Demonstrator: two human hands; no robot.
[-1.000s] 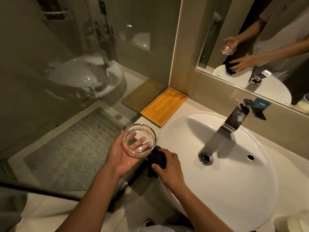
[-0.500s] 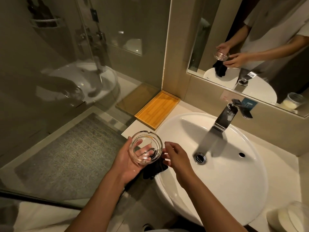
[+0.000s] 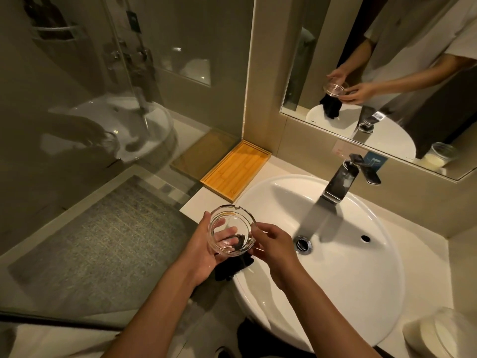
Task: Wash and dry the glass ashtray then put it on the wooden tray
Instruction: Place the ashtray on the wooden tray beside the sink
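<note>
The round clear glass ashtray (image 3: 231, 229) is held tilted above the left rim of the white sink (image 3: 366, 275). My left hand (image 3: 204, 250) cups it from below and behind, fingers showing through the glass. My right hand (image 3: 273, 242) grips its right rim with the fingertips. A dark cloth (image 3: 232, 267) hangs over the sink's rim just under the ashtray, below both hands. The wooden tray (image 3: 236, 171) lies on the counter at the back left, beside the glass wall.
A chrome faucet (image 3: 340, 182) stands behind the sink, with the drain (image 3: 302, 244) below it. A mirror (image 3: 387, 73) hangs above. The glass shower partition (image 3: 103, 125) bounds the counter on the left. A white container (image 3: 444, 334) sits at the lower right.
My right hand let go of the dark cloth, leaving it on the sink rim, and came up to take the ashtray's right rim. The ashtray shifted slightly right.
</note>
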